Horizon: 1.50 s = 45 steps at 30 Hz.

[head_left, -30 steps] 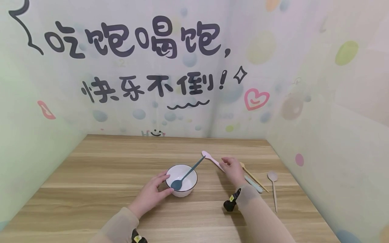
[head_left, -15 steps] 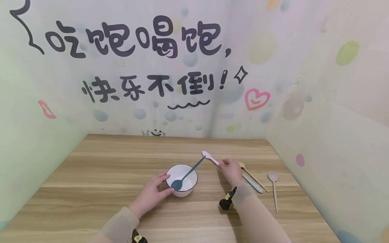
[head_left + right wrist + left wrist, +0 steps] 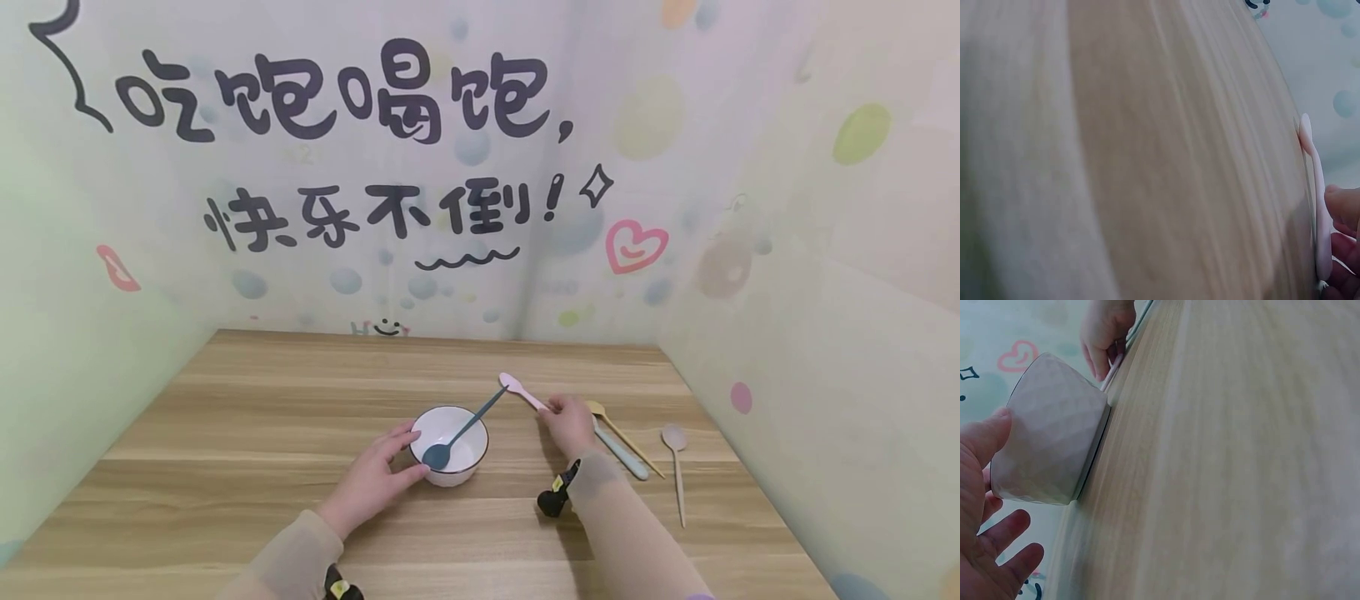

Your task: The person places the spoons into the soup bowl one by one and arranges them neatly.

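A white bowl with a dark rim stands on the table, and a dark teal spoon leans in it, its handle slanting out to the far right. My left hand holds the bowl's left side, thumb at the near edge and a forefinger at the rim. In the left wrist view the thumb lies against the bowl's ridged outside while other fingers spread free. To the right, my right hand pinches the handle of a pink spoon, which lies on the table; the handle's end is covered by the hand in the head view.
Beyond my right hand lie a pale blue-green handle, its far end partly hidden, and a yellow spoon. A beige spoon lies further right. Printed walls border the wooden table at the back and sides.
My right hand has come down slightly onto the pink spoon's handle and now pinches it. The left hand and the bowl have stayed in place.
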Motion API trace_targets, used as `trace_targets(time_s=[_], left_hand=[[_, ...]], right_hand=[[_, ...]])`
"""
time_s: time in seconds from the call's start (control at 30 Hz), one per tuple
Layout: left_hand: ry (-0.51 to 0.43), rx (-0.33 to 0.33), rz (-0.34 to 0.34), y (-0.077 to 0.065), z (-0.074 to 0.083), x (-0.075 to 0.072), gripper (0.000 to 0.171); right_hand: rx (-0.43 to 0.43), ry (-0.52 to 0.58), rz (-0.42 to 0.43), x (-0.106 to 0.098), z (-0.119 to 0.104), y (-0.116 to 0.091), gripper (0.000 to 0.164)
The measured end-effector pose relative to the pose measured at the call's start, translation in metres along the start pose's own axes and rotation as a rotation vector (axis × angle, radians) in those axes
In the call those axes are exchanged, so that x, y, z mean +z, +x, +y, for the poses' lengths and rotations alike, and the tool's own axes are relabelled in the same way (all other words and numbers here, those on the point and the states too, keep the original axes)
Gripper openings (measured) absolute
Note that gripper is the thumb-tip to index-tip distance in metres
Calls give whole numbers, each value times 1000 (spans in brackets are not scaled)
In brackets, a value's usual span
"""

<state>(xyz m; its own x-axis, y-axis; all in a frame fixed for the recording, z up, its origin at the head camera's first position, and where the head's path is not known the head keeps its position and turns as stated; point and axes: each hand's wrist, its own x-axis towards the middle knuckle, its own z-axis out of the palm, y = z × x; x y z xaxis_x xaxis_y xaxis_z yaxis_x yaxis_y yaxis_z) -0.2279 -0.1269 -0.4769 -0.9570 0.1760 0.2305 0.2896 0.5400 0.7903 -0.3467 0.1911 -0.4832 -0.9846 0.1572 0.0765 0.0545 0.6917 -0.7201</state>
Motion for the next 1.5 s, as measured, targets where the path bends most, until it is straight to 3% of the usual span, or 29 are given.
trace_targets(time_s=[0.5,0.9,1.5], left_hand=[[-9,-19,-10,0,0,1,58],[-4,-9,2,0,0,2,56],[-22,-1,19,-1,1,3,54]], right_hand=[[-13,-74,37,11,8,6,28],[42,-122,59,16,2,4,23],[16,-55,71,13,4,-2,19]])
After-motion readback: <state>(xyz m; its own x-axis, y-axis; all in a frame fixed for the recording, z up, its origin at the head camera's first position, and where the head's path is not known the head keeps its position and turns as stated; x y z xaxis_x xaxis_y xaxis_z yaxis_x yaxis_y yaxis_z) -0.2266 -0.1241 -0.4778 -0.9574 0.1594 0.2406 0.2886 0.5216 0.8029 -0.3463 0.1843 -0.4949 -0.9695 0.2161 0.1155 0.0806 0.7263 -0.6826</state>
